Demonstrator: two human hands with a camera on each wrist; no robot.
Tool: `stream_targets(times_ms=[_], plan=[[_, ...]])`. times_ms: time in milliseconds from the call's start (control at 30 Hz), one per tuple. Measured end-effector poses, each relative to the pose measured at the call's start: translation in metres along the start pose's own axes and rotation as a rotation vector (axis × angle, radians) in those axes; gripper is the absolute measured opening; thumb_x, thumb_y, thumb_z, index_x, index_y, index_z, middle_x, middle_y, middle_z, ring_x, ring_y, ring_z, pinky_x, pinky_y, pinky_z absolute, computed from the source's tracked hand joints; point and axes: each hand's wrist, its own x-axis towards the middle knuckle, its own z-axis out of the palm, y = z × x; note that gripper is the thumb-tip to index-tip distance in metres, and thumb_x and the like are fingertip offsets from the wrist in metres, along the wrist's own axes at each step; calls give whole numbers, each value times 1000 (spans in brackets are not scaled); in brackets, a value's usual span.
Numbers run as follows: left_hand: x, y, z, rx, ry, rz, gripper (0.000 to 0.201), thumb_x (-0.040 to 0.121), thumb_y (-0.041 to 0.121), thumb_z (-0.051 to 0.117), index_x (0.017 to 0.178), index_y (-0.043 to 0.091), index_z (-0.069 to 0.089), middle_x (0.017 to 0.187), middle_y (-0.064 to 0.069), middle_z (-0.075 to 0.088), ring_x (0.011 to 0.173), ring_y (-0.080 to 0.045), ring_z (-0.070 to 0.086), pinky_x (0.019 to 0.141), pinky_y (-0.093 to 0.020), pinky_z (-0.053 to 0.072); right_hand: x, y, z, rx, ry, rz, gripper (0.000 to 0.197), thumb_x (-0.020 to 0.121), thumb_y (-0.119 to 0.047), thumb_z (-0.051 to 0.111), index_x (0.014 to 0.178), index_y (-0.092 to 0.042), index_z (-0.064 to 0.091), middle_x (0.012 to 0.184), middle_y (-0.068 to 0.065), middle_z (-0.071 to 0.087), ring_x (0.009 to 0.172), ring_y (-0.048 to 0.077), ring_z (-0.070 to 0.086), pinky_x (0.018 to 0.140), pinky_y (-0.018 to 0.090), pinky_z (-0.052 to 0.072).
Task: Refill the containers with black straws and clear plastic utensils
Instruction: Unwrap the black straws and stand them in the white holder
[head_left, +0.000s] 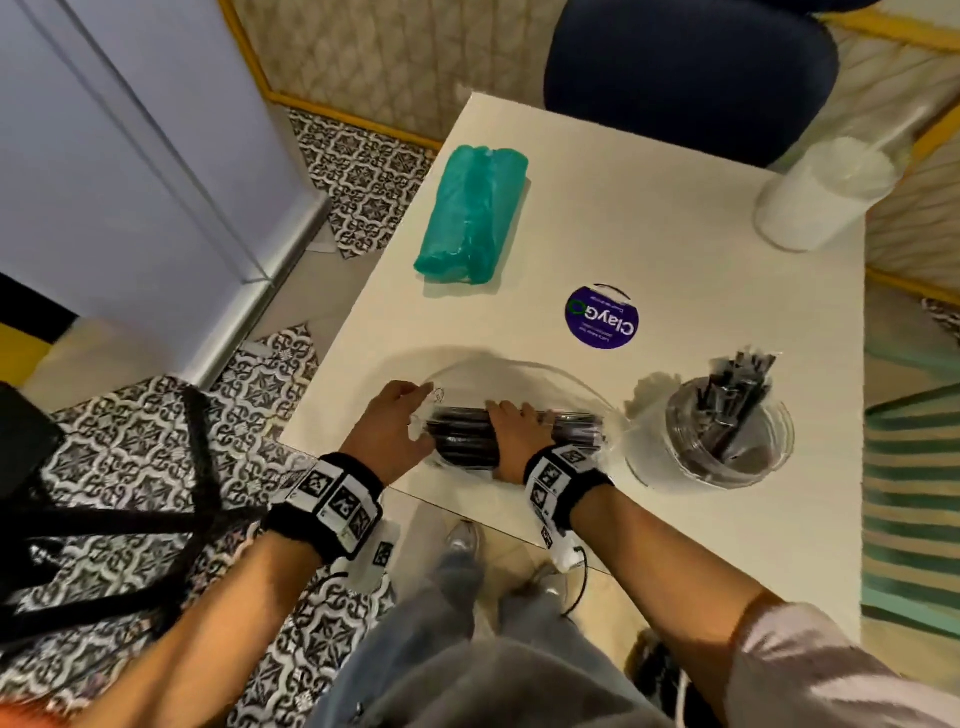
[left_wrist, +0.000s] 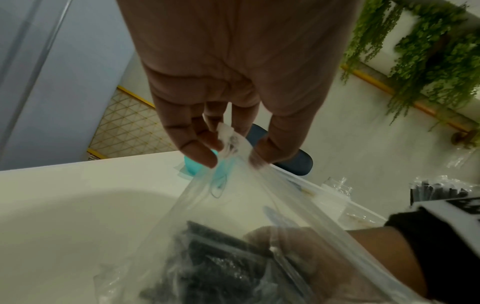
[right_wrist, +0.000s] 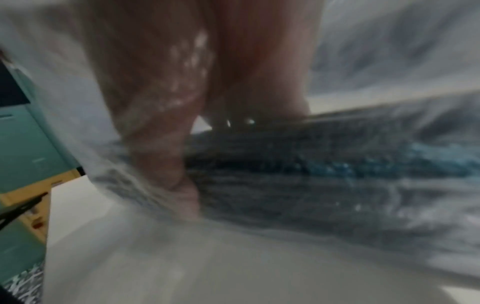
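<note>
A clear plastic bag (head_left: 524, 374) holding a bundle of black straws (head_left: 462, 436) lies at the white table's near edge. My left hand (head_left: 415, 410) is at the bag's left end; in the left wrist view its fingertips (left_wrist: 200, 156) pinch the bag's edge (left_wrist: 233, 142). My right hand (head_left: 511, 421) is curled over the middle of the bundle. It shows through the plastic (left_wrist: 298, 246), so it is inside the bag. The right wrist view is blurred, with the thumb (right_wrist: 166, 164) against the straws (right_wrist: 311, 174). A clear round container (head_left: 727, 436) with several black straws stands to the right.
A teal wrapped pack (head_left: 472, 218) lies at the table's (head_left: 675, 249) far left. A round purple ClayGo lid or sticker (head_left: 602, 317) is in the middle. A white plastic-wrapped stack (head_left: 826, 192) lies at the far right corner. A dark blue chair (head_left: 691, 67) stands beyond the table.
</note>
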Motion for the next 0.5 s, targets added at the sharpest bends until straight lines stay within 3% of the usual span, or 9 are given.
stream_targets(times_ms=[100, 167, 233, 367, 433, 500], plan=[[3, -3, -2, 0, -14, 3, 69, 69, 24, 58, 134, 10, 43, 128, -16, 46, 99, -28, 54, 95, -35, 46, 8, -2, -6, 25, 56, -23, 66, 72, -28, 72, 129, -17, 40, 128, 10, 49, 117, 35, 47, 109, 61, 22], [6, -5, -5, 3, -4, -3, 67, 70, 22, 61, 134, 10, 43, 129, -16, 45, 103, -30, 54, 96, -33, 45, 6, 3, -21, 128, 118, -69, 49, 73, -26, 70, 116, -17, 48, 117, 9, 58, 109, 33, 54, 102, 50, 33], [11, -7, -10, 10, 12, -8, 65, 73, 15, 65, 134, 9, 43, 129, -16, 45, 95, -27, 53, 93, -29, 43, -6, 8, -39, 276, 205, -138, 38, 71, -22, 69, 104, -15, 53, 104, 8, 66, 98, 32, 60, 89, 40, 43], [17, -8, -14, -6, 45, -13, 64, 73, 2, 67, 133, 8, 44, 126, -17, 45, 83, -20, 47, 85, -23, 36, -45, 19, -72, 586, 378, -206, 32, 69, -11, 71, 99, -11, 58, 87, 8, 66, 79, 24, 59, 69, 28, 43], [21, -2, -10, 3, 36, -7, 64, 73, 1, 67, 132, 6, 44, 126, -17, 45, 83, -20, 47, 85, -23, 36, -67, 24, -85, 789, 484, -207, 35, 69, -1, 71, 101, -8, 59, 84, 9, 63, 77, 19, 57, 68, 26, 46], [25, 1, -9, 15, 48, -22, 63, 73, 1, 67, 132, 5, 45, 126, -18, 45, 83, -22, 48, 87, -24, 37, -84, 21, -102, 945, 596, -224, 39, 68, 7, 72, 104, -2, 59, 88, 12, 62, 78, 11, 55, 69, 14, 45]])
